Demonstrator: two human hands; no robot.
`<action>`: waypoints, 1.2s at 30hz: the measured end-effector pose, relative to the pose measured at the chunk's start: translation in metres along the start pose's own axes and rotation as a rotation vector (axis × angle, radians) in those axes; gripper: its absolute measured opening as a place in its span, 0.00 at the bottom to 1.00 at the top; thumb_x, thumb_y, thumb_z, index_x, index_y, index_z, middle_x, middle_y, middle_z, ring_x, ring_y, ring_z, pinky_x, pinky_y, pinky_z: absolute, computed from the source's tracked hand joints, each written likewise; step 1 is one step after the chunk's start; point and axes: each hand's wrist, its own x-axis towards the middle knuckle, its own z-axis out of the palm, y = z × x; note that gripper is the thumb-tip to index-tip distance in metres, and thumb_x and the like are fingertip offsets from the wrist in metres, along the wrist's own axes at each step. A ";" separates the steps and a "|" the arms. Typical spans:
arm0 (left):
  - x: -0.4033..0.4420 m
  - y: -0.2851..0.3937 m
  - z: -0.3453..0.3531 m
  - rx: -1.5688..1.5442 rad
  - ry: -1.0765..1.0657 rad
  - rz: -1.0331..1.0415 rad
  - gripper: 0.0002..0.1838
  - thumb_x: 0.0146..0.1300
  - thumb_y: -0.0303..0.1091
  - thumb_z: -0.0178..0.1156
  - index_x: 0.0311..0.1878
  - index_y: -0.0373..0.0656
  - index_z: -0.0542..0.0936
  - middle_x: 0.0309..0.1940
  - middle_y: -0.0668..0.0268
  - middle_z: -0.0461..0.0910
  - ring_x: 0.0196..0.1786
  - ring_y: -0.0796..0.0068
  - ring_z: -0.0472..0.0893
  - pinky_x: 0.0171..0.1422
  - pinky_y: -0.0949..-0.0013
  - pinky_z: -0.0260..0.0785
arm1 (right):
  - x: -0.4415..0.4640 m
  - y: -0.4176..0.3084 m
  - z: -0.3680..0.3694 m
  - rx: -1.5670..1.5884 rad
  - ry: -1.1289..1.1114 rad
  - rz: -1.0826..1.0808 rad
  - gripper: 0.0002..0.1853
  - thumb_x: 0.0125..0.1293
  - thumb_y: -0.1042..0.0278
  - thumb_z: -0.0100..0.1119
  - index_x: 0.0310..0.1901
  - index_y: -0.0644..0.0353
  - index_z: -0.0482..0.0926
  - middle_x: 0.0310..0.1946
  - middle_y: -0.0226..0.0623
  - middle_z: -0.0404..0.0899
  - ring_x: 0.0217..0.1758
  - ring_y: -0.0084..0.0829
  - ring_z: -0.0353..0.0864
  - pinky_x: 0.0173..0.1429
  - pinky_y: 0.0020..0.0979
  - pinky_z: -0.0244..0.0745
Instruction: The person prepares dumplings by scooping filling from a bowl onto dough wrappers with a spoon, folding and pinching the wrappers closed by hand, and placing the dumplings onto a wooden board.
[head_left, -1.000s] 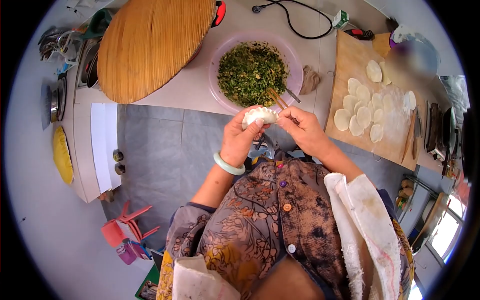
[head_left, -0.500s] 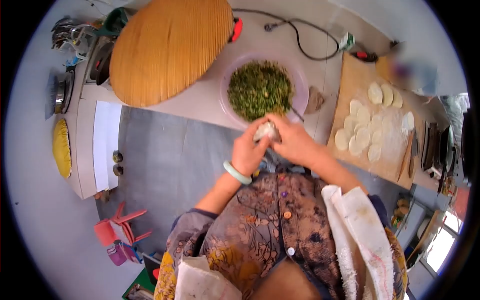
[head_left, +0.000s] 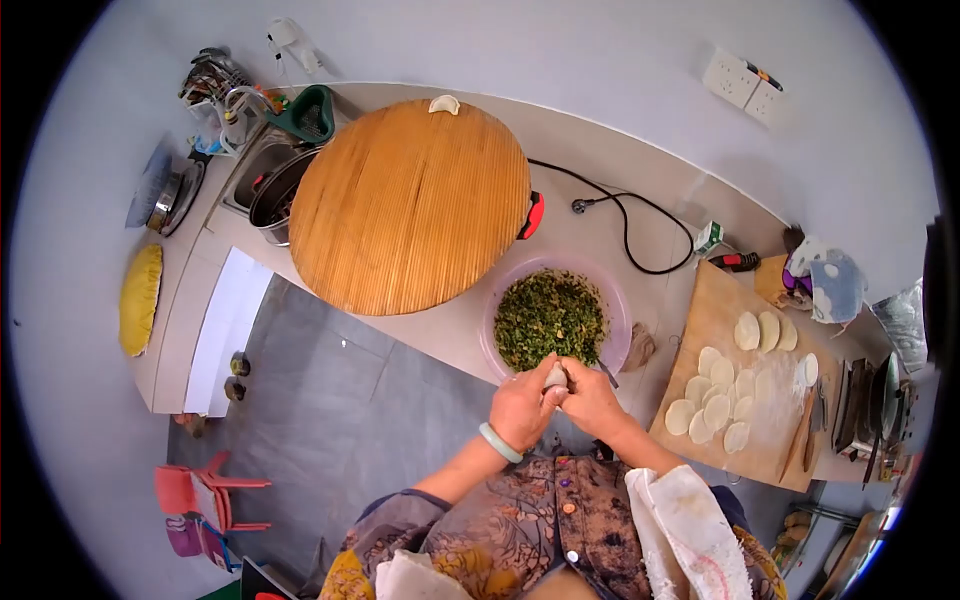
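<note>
My left hand (head_left: pixel 522 408), with a pale bangle at the wrist, and my right hand (head_left: pixel 592 402) meet at the front edge of a pinkish bowl (head_left: pixel 620 330). Between their fingertips they pinch a small whitish dumpling (head_left: pixel 556 377), mostly covered by the fingers. Chopped green filling (head_left: pixel 550 318) fills much of the bowl, and a utensil handle (head_left: pixel 606 374) sticks out at its right side. To the right, several round dough wrappers (head_left: pixel 716 410) lie on a floured wooden board (head_left: pixel 690 330). One folded dumpling (head_left: pixel 444 104) rests at the far edge of a round slatted tray (head_left: pixel 410 210).
A black power cord (head_left: pixel 628 235) curves across the counter behind the bowl. On the board's right side lies a rolling pin (head_left: pixel 797 435). The sink (head_left: pixel 262 165) and a dark pot (head_left: pixel 268 205) are at the left. A pink stool (head_left: pixel 215 490) stands on the floor.
My view has tilted up, so the counter sits lower and the tray's far edge with its dumpling shows. Both hands stay together on the dumpling they hold, fingers slightly shifted.
</note>
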 end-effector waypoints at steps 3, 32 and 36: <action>0.010 -0.007 -0.004 0.025 0.004 0.054 0.32 0.66 0.44 0.58 0.68 0.36 0.66 0.40 0.50 0.79 0.44 0.48 0.78 0.50 0.53 0.68 | 0.016 -0.006 0.003 0.105 0.006 -0.011 0.19 0.62 0.78 0.58 0.55 0.66 0.73 0.34 0.31 0.78 0.35 0.18 0.74 0.39 0.25 0.74; -0.152 -0.078 -0.117 -0.464 0.781 -0.717 0.30 0.73 0.33 0.45 0.74 0.34 0.52 0.54 0.51 0.75 0.53 0.63 0.78 0.61 0.62 0.69 | 0.480 -0.147 0.035 -0.921 0.208 -0.259 0.18 0.60 0.67 0.56 0.52 0.59 0.78 0.54 0.44 0.79 0.57 0.43 0.78 0.59 0.41 0.75; -0.149 -0.079 -0.109 -0.521 0.751 -0.720 0.30 0.72 0.32 0.47 0.73 0.33 0.54 0.54 0.51 0.75 0.54 0.64 0.78 0.63 0.63 0.69 | 0.491 -0.139 0.034 -0.916 0.207 -0.300 0.18 0.61 0.67 0.56 0.53 0.59 0.77 0.54 0.43 0.79 0.58 0.42 0.78 0.60 0.40 0.75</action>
